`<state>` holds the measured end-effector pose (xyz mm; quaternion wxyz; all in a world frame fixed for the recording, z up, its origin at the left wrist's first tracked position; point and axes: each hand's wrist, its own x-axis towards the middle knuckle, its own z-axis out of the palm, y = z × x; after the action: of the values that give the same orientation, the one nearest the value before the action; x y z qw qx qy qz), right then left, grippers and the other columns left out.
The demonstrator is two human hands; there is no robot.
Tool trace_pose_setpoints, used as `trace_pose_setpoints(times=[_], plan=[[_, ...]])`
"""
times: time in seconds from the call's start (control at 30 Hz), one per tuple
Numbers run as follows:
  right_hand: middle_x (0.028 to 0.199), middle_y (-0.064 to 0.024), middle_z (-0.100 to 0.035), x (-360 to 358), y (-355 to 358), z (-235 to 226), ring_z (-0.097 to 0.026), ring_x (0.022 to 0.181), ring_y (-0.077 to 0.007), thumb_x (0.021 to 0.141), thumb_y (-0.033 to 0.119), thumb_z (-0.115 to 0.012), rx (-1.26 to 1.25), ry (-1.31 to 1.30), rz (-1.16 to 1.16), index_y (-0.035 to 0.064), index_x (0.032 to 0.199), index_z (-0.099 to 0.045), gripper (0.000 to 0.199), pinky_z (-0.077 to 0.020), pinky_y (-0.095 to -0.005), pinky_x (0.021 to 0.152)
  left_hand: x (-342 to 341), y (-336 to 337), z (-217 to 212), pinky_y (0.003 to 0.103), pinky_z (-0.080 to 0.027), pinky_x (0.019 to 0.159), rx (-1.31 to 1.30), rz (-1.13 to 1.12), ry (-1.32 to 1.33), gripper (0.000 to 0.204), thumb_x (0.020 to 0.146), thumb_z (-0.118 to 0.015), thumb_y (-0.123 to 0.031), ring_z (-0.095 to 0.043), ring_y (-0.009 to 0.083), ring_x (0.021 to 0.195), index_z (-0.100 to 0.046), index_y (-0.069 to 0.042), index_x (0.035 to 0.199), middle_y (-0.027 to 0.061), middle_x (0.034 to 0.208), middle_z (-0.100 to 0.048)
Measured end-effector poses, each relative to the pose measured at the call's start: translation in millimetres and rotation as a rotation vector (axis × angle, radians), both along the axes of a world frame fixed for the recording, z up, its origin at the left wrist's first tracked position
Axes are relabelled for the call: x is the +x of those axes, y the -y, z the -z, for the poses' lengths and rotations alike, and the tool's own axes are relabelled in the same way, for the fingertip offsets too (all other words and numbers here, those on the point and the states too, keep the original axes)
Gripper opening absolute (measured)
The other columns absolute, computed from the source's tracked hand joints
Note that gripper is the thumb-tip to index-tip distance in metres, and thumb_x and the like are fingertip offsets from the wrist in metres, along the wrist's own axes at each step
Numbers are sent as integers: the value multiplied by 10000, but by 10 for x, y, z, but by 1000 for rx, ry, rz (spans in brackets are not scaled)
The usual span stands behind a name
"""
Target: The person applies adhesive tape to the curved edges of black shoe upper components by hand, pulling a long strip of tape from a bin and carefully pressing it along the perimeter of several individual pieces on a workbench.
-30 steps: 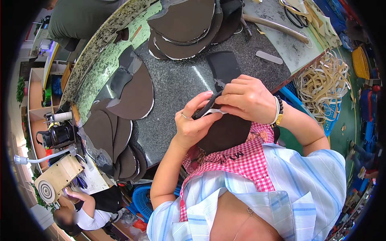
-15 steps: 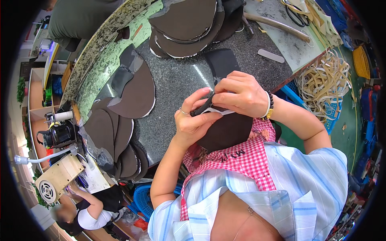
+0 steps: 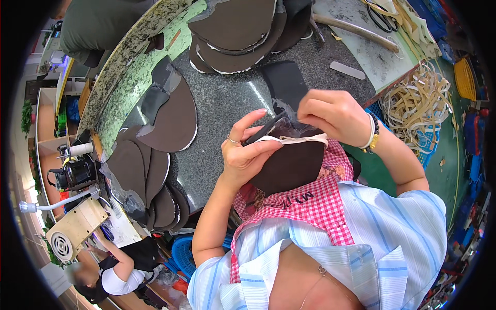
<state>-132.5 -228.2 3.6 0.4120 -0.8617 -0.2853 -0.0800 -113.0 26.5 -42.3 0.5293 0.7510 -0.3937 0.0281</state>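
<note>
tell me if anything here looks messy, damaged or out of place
Nothing looks damaged. The one untidy spot is the tangle of pale strips spilling loosely off the table's right edge. The dark cut pieces lie in overlapping stacks. Both hands, left hand and right hand, grip one dark piece with a pale rim.

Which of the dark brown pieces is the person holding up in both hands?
The dark brown piece with the pale strip along its top, gripped between left hand and right hand. The other pieces lie flat on the stone table.
</note>
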Motion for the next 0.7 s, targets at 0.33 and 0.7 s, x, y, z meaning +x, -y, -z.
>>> trace_pose_setpoints(times=[0.33, 0.7], plan=[[885, -46, -550, 124, -330, 215, -614, 753, -186, 678, 164, -691, -71, 417, -127, 53, 880, -627, 239, -528, -310, 630, 17, 36, 8, 313, -599, 804, -42, 30, 9, 254, 661, -827, 44, -701, 271, 964, -761, -71, 878, 174, 1371, -483], [958, -111, -569, -52, 45, -30, -594, 875, -292, 709, 35, -627, -194, -31, -115, 35, 952, -556, 253, -518, -373, 731, 35, 0, 25, 310, -590, 817, -21, 30, -32, 269, 660, -825, 43, -694, 254, 984, -769, -83, 891, 178, 1366, -486]])
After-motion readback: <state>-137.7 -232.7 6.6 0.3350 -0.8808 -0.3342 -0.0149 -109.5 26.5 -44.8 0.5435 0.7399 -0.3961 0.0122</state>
